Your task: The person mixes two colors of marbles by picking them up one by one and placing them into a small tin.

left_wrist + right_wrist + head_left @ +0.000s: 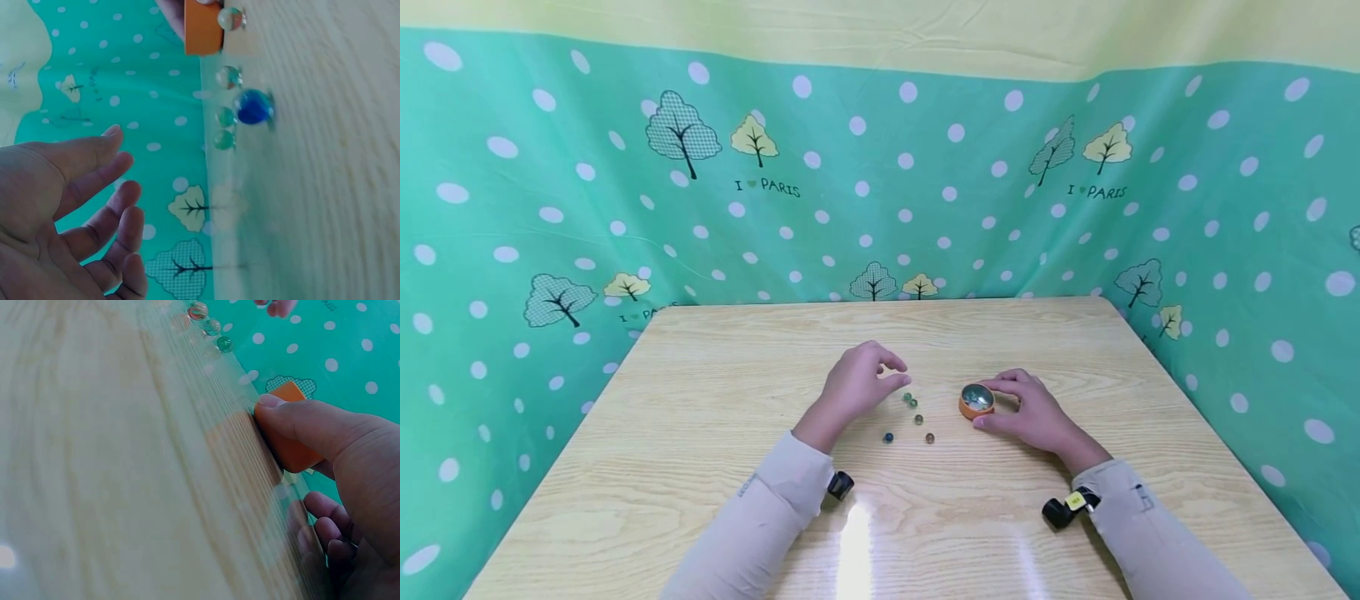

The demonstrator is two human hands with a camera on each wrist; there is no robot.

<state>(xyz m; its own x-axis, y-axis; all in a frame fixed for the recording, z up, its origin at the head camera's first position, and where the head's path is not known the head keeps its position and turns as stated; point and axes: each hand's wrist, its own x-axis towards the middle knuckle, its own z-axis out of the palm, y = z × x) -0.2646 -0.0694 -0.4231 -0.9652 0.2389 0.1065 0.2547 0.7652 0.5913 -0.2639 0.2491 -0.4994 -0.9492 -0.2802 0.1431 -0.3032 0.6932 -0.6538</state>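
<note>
Several glass marbles lie on the wooden table between the two hands. Nearest the person are a blue marble and a brownish marble; green ones lie farther back. Above the table, just left of the green marbles, my left hand holds nothing, its thumb and bent fingers apart. My right hand grips a small round orange container from its right side, with the thumb on the near side. The container stands on the table, right of the marbles. Its round top looks shiny, and what is inside is unclear.
A green dotted cloth with printed trees hangs behind the table and along both sides. Small black cameras are strapped at the left sleeve and the right sleeve. Light glares off the tabletop near the front.
</note>
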